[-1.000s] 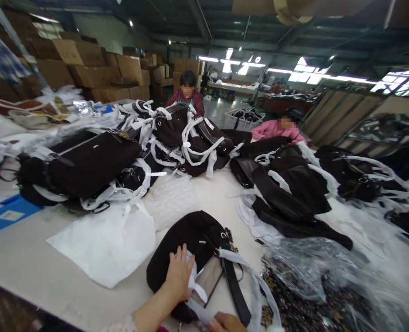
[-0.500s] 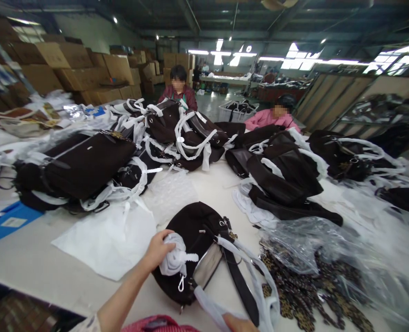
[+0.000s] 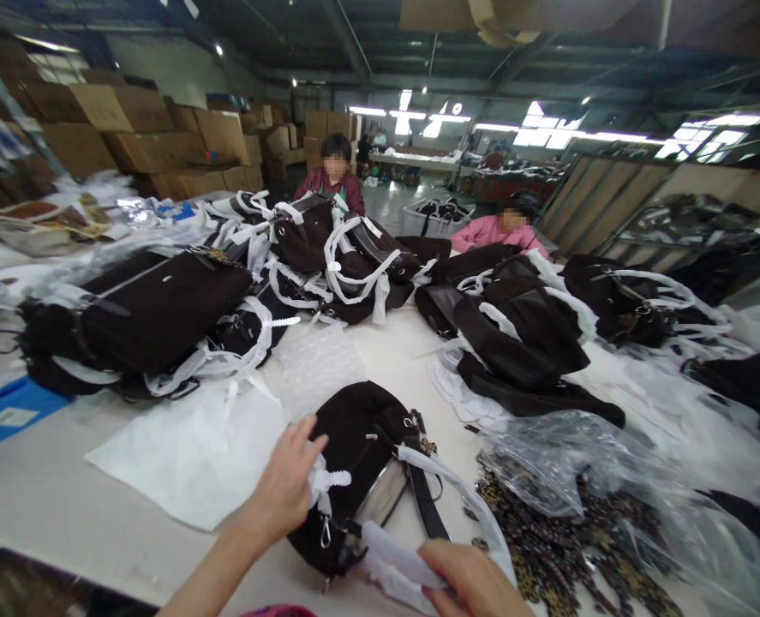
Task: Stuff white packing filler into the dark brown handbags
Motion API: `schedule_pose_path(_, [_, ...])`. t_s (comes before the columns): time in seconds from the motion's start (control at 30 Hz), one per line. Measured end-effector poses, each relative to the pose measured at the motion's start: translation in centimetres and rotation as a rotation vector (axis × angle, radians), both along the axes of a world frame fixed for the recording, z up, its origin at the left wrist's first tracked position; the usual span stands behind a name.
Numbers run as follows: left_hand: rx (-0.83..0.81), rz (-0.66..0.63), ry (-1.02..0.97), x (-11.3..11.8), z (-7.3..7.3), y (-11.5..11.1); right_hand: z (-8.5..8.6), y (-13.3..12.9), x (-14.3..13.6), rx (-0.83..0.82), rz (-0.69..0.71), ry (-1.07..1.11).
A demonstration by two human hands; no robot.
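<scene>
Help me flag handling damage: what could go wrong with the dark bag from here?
The metal clip lying over the dark bag, near the left hand, could scratch it. The right hand pinches the white-wrapped strap, so a hard pull might tear or loosen its wrapping.

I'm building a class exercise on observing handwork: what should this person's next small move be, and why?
Probably to lift the white-wrapped strap in over the black bag with the right hand: that hand already grips it, and it loops out beyond the bag's side, while the left hand is at the white bundle by the opposite edge.
</scene>
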State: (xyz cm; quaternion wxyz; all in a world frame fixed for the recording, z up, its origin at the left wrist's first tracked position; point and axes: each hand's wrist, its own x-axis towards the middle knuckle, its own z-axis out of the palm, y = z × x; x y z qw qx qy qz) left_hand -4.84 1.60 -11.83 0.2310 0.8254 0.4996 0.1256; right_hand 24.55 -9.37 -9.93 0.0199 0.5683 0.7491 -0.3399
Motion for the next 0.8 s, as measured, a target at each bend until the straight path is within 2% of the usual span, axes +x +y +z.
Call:
schedule_pose_path(0.07, [-0.208,-0.294,-0.159,3.3,0.7,-1.7,3.4,2.9,-1.2,0.092,0.102,-0.012])
schedule_pose_path(0.1, [-0.331,-0.358,-0.255,4.9,1.1,-2.3,5.1,4.4,-1.8,0.143,0.165,0.008])
schedule_pose_path(0.13, [-0.434,-0.343,-0.371,6.3,1.3,-2.8,6.7,5.9,-2.3,0.219,0.22,0.027])
schedule_pose_path(0.17, [-0.515,-0.243,-0.521,7.3,1.3,-2.9,8.1,7.2,-2.6,0.327,0.25,0.044])
schedule_pose_path(0.2, [-0.573,-0.085,-0.689,7.8,1.3,-2.8,9.0,8.2,-2.6,0.446,0.252,0.081])
schedule_pose_path(0.27, [-0.629,0.254,-0.994,7.5,0.9,-1.8,9.3,9.2,-2.0,0.658,0.141,0.24])
schedule_pose_path(0.3, [-0.633,0.379,-1.099,6.8,0.8,-1.1,8.4,9.1,-1.5,0.686,0.025,0.365])
schedule_pose_path(0.37, [-0.654,0.548,-1.237,4.8,0.7,0.2,4.8,8.0,-0.6,0.504,-0.315,0.636])
schedule_pose_path(0.43, [-0.742,0.713,-1.382,3.3,0.9,0.7,-0.8,6.5,-0.4,-0.125,-0.747,0.838])
schedule_pose_path(0.47, [-0.821,0.806,-1.464,3.0,1.0,0.6,-3.8,5.9,-0.8,-0.31,-0.808,0.846])
schedule_pose_path(0.53, [-0.984,0.947,-1.595,3.4,1.4,-0.1,-9.3,5.2,-2.4,-0.536,-0.886,0.898])
schedule_pose_path(0.57, [-1.037,0.979,-1.628,3.9,1.7,-0.5,-11.5,5.2,-3.5,-0.635,-0.935,0.992])
schedule_pose_path(0.6, [-1.078,0.992,-1.645,4.5,2.0,-0.9,-13.1,5.5,-4.5,-0.667,-0.985,1.076])
schedule_pose_path(0.63, [-1.105,0.992,-1.657,5.0,2.4,-1.2,-14.2,5.9,-5.4,-0.667,-1.037,1.159])
schedule_pose_path(0.7, [-1.129,0.957,-1.675,5.2,3.8,-1.1,-14.7,7.0,-6.4,-0.569,-1.122,1.285])
schedule_pose_path(0.8, [-1.031,0.775,-1.713,3.0,7.2,0.5,-12.4,8.1,-5.3,-0.411,-1.163,1.425])
